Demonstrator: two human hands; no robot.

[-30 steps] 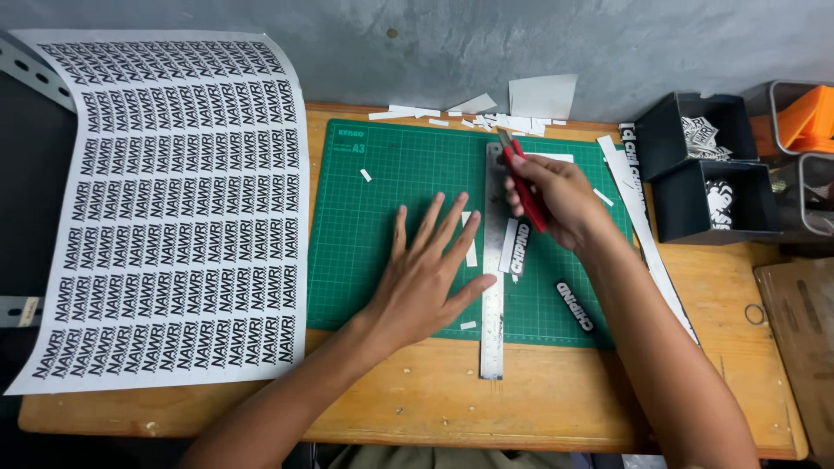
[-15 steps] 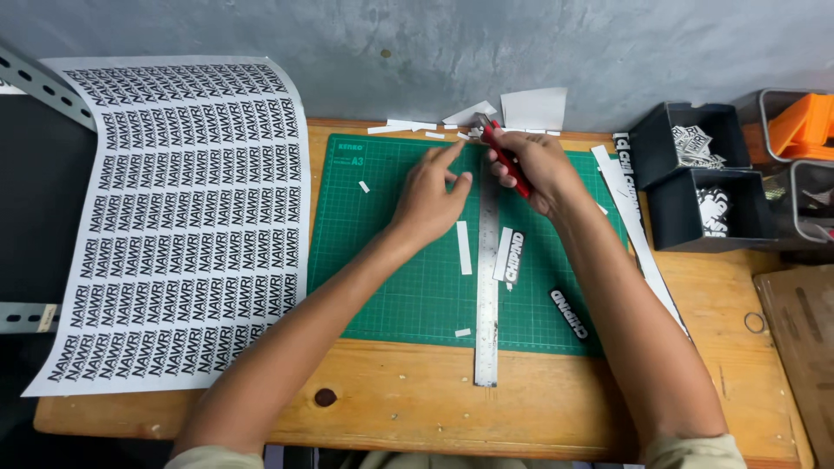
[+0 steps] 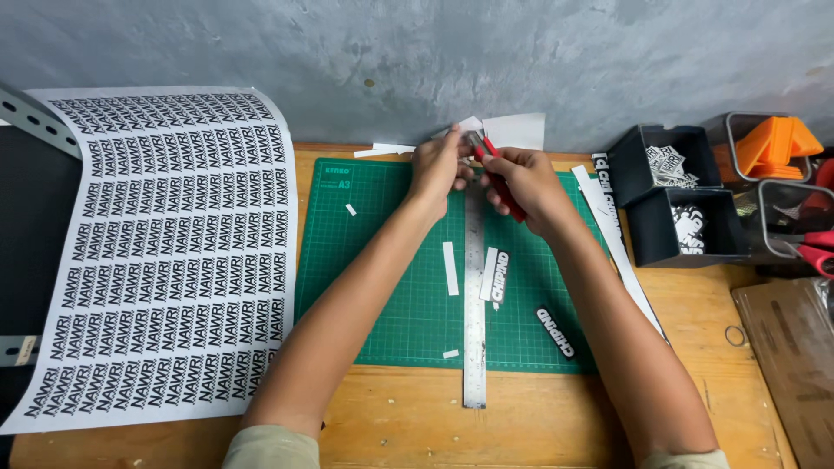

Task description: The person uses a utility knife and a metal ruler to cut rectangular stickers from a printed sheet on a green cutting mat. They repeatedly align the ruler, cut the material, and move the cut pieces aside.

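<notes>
My right hand [image 3: 521, 187] grips a light red utility knife [image 3: 497, 174] by its handle; my left hand [image 3: 437, 165] apparently pinches its blade tip above the steel ruler [image 3: 474, 295].

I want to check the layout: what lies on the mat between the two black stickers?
Nothing: only bare green mat lies between the sticker by the ruler and the lower sticker, head view.

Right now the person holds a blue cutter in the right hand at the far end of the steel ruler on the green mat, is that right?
Not quite: the cutter is red, not blue. The head view shows the right hand holding it at the far end of the steel ruler on the green mat.
</notes>
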